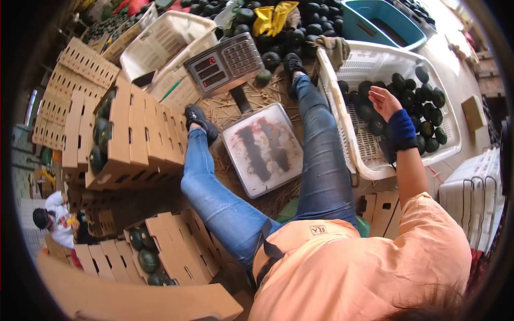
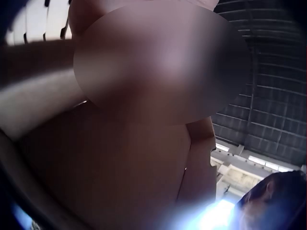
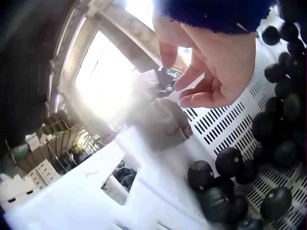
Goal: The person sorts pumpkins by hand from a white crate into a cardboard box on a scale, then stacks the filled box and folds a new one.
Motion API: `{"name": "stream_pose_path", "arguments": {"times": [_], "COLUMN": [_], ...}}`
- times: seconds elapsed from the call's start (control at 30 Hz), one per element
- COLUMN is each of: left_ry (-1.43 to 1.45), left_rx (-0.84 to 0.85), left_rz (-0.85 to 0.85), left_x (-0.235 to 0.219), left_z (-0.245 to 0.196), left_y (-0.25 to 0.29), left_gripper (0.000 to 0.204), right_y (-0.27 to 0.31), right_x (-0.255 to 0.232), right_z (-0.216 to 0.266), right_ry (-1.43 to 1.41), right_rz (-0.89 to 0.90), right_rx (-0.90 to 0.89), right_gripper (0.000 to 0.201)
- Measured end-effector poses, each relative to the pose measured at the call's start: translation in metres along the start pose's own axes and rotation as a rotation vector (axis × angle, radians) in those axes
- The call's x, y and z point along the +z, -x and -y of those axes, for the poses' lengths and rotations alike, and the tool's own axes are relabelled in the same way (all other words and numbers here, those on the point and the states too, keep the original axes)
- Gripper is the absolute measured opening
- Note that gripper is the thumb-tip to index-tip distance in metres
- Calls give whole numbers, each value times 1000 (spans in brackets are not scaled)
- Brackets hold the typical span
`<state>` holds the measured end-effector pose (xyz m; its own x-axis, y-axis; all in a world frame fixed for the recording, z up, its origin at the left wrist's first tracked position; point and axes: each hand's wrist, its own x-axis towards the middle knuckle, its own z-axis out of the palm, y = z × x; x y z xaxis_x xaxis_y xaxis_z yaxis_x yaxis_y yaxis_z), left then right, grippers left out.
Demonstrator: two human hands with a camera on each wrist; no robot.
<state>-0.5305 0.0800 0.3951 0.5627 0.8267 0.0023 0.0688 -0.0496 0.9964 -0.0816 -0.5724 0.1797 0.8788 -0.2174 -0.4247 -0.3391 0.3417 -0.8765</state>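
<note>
Dozens of dark green squashes [image 1: 423, 115] lie loose in the big white slatted crate [image 1: 348, 134] at the right of the head view, heaped mostly toward its far right side. Above that crate, at centre right, the right hand [image 1: 383, 101] hovers with a blue wristband behind it; its fingers are relaxed and slightly bent, gripping nothing, and the right wrist view shows the same loose fingers [image 3: 201, 91] above the crate's white slats with squashes below at lower right. Across the left of the frame stand brown cardboard cartons: one large carton [image 1: 134, 134] at centre left with squashes showing along its left edge, and another carton [image 1: 176, 246] at lower left with three or four squashes in its near compartment. An empty-looking white basket [image 1: 160, 43] sits at upper left, and a teal tub [image 1: 380, 21] at upper right. Between the person's jeans-clad legs in the middle lies a square metal scale tray [image 1: 262, 150], stained dark, with the scale's display unit [image 1: 225, 64] above it. Yellow gloves [image 1: 273, 16] rest on a squash heap at top centre. No view shows the left hand clearly; its wrist view is only blurred close surfaces, so I cannot tell how its fingers lie.
</note>
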Motion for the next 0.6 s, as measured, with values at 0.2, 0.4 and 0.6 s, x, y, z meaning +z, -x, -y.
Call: {"name": "stream_pose_path", "arguments": {"times": [0.2, 0.4, 0.6], "left_ry": [1096, 944, 180], "left_rx": [-594, -868, -925], "left_rz": [1037, 1191, 629], "left_x": [245, 397, 461], "left_z": [85, 158, 237], "left_y": [-61, -35, -32], "left_gripper": [47, 45, 44], "right_y": [-4, -22, -110], "right_x": [-50, -96, -176], "right_z": [16, 22, -61], "right_ry": [-530, -293, 988], "right_rz": [-214, -357, -218], "right_rx": [-94, -22, 278], "right_gripper": [26, 27, 50]}}
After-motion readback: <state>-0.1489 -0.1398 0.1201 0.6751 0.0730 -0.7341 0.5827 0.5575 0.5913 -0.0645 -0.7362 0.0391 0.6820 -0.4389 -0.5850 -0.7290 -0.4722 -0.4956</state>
